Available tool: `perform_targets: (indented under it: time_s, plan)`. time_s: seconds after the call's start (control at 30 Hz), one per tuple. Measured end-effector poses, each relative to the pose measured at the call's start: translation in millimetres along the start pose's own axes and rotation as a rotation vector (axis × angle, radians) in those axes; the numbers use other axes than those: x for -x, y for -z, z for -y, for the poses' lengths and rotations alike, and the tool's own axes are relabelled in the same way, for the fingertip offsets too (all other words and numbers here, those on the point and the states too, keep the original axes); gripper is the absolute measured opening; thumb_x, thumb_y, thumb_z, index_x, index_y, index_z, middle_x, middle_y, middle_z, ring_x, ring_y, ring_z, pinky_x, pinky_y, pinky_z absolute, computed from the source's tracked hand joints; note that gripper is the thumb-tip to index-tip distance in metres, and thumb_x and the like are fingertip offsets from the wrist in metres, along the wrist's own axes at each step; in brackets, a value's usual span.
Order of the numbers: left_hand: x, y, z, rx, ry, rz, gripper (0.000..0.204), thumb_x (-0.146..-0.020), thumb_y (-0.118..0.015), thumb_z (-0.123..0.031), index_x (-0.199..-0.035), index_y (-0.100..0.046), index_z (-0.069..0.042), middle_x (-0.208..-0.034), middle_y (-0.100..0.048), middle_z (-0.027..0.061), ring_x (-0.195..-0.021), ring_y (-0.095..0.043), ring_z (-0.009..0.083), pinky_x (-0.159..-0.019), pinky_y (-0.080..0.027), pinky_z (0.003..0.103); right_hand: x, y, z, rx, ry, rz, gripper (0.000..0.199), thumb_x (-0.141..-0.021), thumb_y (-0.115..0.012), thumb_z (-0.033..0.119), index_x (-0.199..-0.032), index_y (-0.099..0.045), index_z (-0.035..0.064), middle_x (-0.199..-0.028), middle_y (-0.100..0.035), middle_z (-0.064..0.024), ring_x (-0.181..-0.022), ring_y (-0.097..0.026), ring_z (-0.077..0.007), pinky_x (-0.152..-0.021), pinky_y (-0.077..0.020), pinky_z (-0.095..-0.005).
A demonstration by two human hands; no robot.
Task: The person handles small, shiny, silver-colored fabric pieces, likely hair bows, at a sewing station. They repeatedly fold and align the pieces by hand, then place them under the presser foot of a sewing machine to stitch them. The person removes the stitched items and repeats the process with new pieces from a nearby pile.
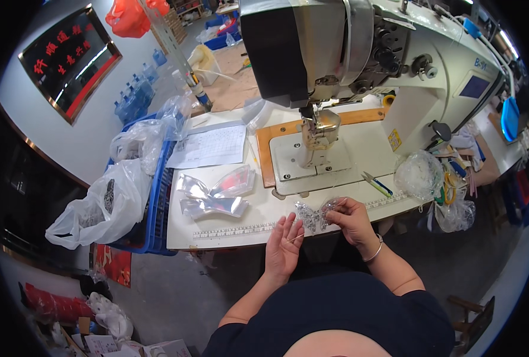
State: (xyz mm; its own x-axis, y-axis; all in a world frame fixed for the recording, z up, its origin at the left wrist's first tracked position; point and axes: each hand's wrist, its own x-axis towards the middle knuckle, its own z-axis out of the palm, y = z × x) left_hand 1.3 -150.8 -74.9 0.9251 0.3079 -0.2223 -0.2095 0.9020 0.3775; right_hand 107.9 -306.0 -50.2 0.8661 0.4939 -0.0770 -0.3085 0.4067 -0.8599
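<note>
White table [264, 208]: R hand [353, 219] pinches shiny bow [307, 216] nr front edge; L hand [283, 243] is by it, fingers a bit apart. Bow shape prob. done; can't tell what's left.

A dark framed panel [70, 63] hangs on the pale wall [77, 153].

The bow [305, 214] is before the sewing machine [355, 47], left of the snips [378, 185]

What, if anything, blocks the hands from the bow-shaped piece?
Nothing visible: the right hand holds the silvery bow-shaped piece by its right side; the left hand, open, is beside it, a thin pale strand across that hand.
</note>
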Motion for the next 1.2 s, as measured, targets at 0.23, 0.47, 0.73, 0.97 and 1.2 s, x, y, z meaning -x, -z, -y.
perform_targets:
  time_s: [0.23, 0.47, 0.73, 0.97, 1.2]
  plan:
    - [-12.7, 1.9, -14.2, -0.003, 0.452, 0.257, 0.039, -0.089, -0.051, -0.019, -0.124, -0.043, -0.003, -0.115, -0.052, 0.0099, -0.099, -0.052, 0.0183, -0.084, -0.043, 0.033, 1.7, 3.4, -2.9, -0.008, -0.005, 0.075, 0.021, -0.075, -0.063, -0.008, -0.094, -0.057, -0.0001, -0.088, -0.064, -0.0114, -0.078, -0.063, -0.0165, -0.070, -0.0524, -0.0285]
    - [-11.2, -20.1, -19.6, -0.399, 0.213, 0.280, 0.049, -0.083, -0.056, -0.007, -0.129, -0.039, -0.004, -0.111, -0.053, 0.0084, -0.101, -0.053, 0.0167, -0.089, -0.044, 0.032, 1.3, 3.9, -0.8, 0.039, 0.040, 0.042, 0.022, -0.074, -0.064, -0.008, -0.094, -0.056, -0.0022, -0.088, -0.064, -0.0112, -0.078, -0.062, -0.0156, -0.069, -0.0511, -0.0265]
    - [-21.5, -15.1, -3.0, -0.616, -0.004, 0.123, 0.041, -0.078, -0.059, 0.006, -0.116, -0.045, 0.001, -0.099, -0.056, 0.0098, -0.093, -0.058, 0.0194, -0.079, -0.050, 0.030, -0.1, -4.2, -2.2, 0.024, 0.001, -0.014, 0.024, -0.074, -0.066, -0.005, -0.095, -0.057, -0.0040, -0.086, -0.064, -0.0111, -0.076, -0.061, -0.0147, -0.067, -0.0505, -0.0254]
    - [-21.4, -15.1, -4.4, -0.559, -0.032, 0.088, 0.041, -0.077, -0.060, 0.006, -0.115, -0.045, 0.001, -0.098, -0.057, 0.0110, -0.087, -0.060, 0.0204, -0.074, -0.051, 0.030, -4.0, -2.0, -5.3, 0.026, -0.048, 0.011, 0.020, -0.076, -0.064, -0.005, -0.094, -0.058, -0.0003, -0.086, -0.064, -0.0088, -0.075, -0.062, -0.0148, -0.068, -0.0516, -0.0257]
    - [-22.2, -17.9, -4.1, -0.534, -0.021, 0.086, 0.039, -0.077, -0.060, 0.006, -0.114, -0.047, 0.000, -0.098, -0.057, 0.0104, -0.086, -0.060, 0.0191, -0.074, -0.050, 0.029, -5.7, -3.0, -5.6, -0.009, -0.071, -0.008, 0.022, -0.074, -0.067, -0.003, -0.094, -0.058, -0.0035, -0.083, -0.063, -0.0089, -0.072, -0.060, -0.0132, -0.065, -0.0504, -0.0243]
